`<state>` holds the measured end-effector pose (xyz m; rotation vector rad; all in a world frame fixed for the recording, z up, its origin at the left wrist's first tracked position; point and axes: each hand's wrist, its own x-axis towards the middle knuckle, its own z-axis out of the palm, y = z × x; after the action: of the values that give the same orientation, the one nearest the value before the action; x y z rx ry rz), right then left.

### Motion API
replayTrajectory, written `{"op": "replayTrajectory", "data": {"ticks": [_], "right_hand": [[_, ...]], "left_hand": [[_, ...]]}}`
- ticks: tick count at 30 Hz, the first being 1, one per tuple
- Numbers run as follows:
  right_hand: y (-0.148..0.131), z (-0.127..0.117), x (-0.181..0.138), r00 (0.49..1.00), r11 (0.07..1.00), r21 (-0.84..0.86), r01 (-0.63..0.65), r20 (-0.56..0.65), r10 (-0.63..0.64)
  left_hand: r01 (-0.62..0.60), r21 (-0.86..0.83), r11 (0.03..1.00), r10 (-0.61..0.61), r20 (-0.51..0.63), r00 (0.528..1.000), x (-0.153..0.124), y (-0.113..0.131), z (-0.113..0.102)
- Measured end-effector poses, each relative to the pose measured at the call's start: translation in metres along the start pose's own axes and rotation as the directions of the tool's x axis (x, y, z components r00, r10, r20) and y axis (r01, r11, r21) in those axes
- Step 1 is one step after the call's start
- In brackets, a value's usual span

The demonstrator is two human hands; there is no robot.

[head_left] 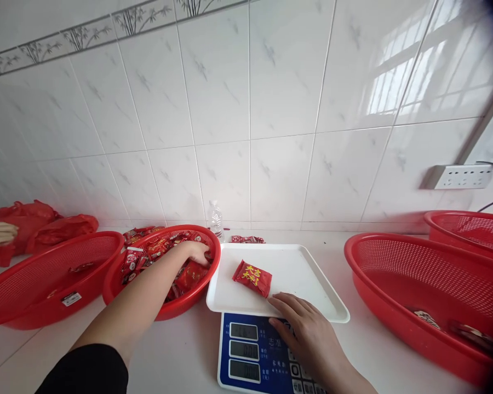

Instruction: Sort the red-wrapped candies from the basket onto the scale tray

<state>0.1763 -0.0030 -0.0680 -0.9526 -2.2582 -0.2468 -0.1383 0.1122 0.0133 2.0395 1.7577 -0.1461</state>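
Observation:
My left hand (199, 253) reaches into a red oval basket (160, 313) of small red packets (191, 275). Its fingertips are hidden among the packets, so I cannot see whether it grips one. On the white tray (308, 273) of a blue weighing scale (246, 383) lies one red packet (252, 278) with yellow characters. My right hand (304, 323) is open, fingers stretched over the tray's front edge just right of that packet, thumb apart above the scale's panel. It holds nothing.
Another red basket (94, 312) stands at left, with another person's hand (0, 234) beside red bags (61, 230) behind it. At right are two more baskets, the nearer (394, 323) holding a few items. A clear bottle (216, 219) stands by the tiled wall.

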Motion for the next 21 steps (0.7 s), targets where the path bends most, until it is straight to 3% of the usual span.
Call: {"op": "replayTrajectory", "data": {"ticks": [4,10,17,21], "right_hand": [[0.0,0.001,-0.001,1.0,1.0,0.014,0.0,0.005,-0.001],[0.0,0.002,-0.002,1.0,1.0,0.005,-0.003,-0.004,0.003],[0.001,0.002,-0.002,1.0,1.0,-0.01,0.011,-0.02,-0.012],[0.002,0.004,-0.002,1.0,1.0,-0.003,0.005,-0.02,-0.005]], "left_hand": [[0.034,-0.013,0.999,-0.033,0.067,0.997,0.0,-0.004,0.001],[0.039,-0.083,0.996,-0.042,-0.036,0.998,-0.006,-0.013,0.013],[-0.025,-0.28,0.96,-0.03,-0.19,0.981,-0.043,-0.032,-0.018],[-0.088,-0.53,0.843,-0.044,-0.23,0.972,-0.057,-0.025,-0.03]]}}
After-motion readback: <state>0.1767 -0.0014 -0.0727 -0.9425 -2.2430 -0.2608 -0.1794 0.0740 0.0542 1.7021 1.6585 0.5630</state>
